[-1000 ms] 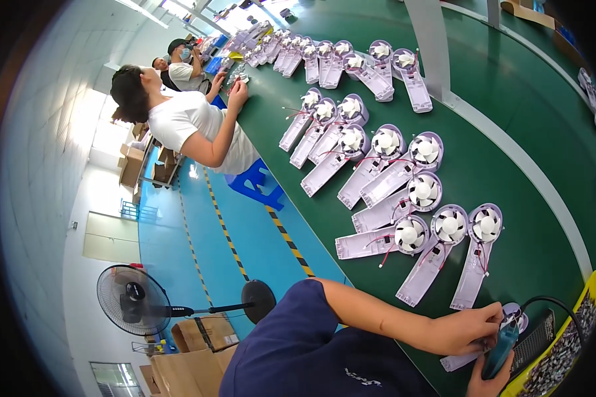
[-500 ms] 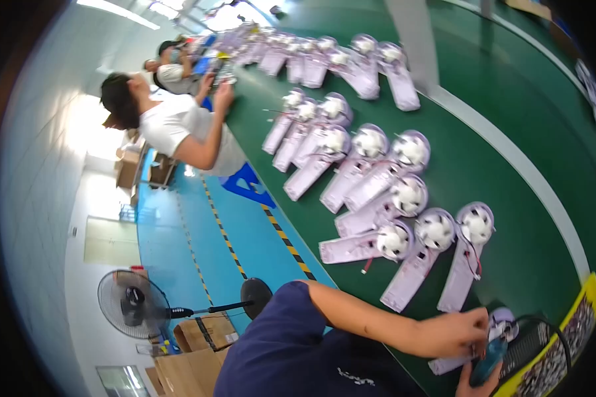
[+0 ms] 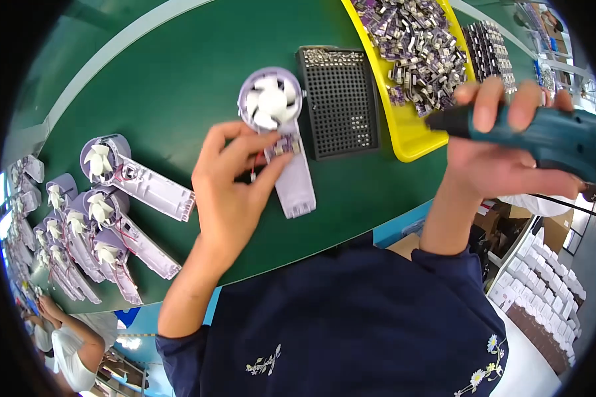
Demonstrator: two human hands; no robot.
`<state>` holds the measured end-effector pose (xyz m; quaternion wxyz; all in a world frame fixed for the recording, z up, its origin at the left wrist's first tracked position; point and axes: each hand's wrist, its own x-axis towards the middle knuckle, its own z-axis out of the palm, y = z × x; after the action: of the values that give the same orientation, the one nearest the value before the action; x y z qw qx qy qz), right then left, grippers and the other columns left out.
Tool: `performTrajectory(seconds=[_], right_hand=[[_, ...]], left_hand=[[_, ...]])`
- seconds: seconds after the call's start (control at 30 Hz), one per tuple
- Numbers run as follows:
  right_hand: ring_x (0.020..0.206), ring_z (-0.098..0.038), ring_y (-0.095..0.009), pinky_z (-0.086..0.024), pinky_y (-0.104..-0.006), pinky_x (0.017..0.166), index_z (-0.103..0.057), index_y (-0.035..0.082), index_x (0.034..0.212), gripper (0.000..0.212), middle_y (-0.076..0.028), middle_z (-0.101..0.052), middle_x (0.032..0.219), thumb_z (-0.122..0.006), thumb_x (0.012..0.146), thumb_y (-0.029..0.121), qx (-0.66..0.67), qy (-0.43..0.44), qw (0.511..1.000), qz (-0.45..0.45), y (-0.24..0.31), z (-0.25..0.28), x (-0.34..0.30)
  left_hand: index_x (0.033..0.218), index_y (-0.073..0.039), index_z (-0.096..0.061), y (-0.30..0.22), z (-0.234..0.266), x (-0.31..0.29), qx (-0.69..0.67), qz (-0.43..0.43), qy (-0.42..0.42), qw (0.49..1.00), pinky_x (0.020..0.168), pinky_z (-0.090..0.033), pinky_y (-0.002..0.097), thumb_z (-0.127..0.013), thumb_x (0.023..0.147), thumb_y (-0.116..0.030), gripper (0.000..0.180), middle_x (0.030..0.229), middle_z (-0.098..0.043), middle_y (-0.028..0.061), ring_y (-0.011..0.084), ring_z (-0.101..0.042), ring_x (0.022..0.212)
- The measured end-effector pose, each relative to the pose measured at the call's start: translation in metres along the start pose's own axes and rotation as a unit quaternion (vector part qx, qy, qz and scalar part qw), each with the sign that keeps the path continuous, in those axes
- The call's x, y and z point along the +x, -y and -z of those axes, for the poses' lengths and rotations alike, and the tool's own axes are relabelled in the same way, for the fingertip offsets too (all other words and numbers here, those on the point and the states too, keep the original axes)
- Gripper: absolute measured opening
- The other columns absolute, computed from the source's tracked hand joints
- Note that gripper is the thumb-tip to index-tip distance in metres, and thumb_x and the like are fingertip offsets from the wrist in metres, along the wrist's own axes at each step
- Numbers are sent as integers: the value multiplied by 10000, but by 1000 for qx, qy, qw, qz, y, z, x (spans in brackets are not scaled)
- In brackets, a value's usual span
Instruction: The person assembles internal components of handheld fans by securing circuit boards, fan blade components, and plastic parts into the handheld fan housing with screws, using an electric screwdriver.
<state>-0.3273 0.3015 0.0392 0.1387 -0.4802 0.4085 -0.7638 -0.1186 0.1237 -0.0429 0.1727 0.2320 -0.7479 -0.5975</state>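
Note:
A lilac handheld-fan housing [image 3: 295, 188] with a white impeller [image 3: 270, 102] lies on the green bench in front of me. My left hand [image 3: 222, 178] pinches a small circuit board [image 3: 283, 147] between thumb and fingers, at the upper part of the housing's handle. A short red wire with a white plug [image 3: 253, 175] hangs beside those fingers. Raised at the right, my right hand [image 3: 477, 162] is wrapped around a teal electric screwdriver [image 3: 543, 135]. Its dark tip points left and is apart from the housing; the tip is blurred.
Right of the housing lies a black perforated screw tray [image 3: 338, 99] with small screws. Beyond it, a yellow bin [image 3: 407, 142] holds many circuit boards. Several similar fan housings [image 3: 155, 188] lie at the left. A person [image 3: 79, 351] works farther down the bench.
My view has swung from the row of fans to the bench before me. The screwdriver, earlier low at the fan housing, is now raised at the right. My left hand now pinches a circuit board.

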Motion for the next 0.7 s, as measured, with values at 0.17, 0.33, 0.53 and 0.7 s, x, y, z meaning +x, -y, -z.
performTrajectory(seconds=[0.17,0.33,0.53,0.7], right_hand=[[674,-523,-161,-438,-323,612,-435,187,1362,826,-61,-543,984,-556,805,785,118,-1,992,46,-34,-21,-6],[638,-521,-198,-455,-352,580,-401,169,1326,869,-82,-512,923,-541,769,821,94,81,992,30,-58,-35,-18],[601,-512,-202,-440,-343,551,-414,159,1323,877,-85,-515,911,-520,769,831,63,49,996,27,-71,-43,-18],[613,-520,-182,-438,-318,551,-444,135,1308,813,-66,-522,910,-579,806,760,37,1,998,45,-60,-51,-16]], left_hand=[[1012,23,-701,6,-15,7,-9,13,3,1000,704,-574,229,-784,765,57,262,1059,-536,70,115,-637,822],[1009,23,-702,6,-11,3,0,-8,-14,1000,691,-569,229,-787,760,60,266,1053,-534,69,110,-629,796],[989,12,-704,7,-10,9,13,-10,-17,1000,654,-555,242,-806,731,48,280,1047,-534,71,125,-625,759],[974,-4,-698,2,-8,9,94,-43,-12,995,635,-543,285,-808,711,49,290,1054,-508,83,165,-613,747]])
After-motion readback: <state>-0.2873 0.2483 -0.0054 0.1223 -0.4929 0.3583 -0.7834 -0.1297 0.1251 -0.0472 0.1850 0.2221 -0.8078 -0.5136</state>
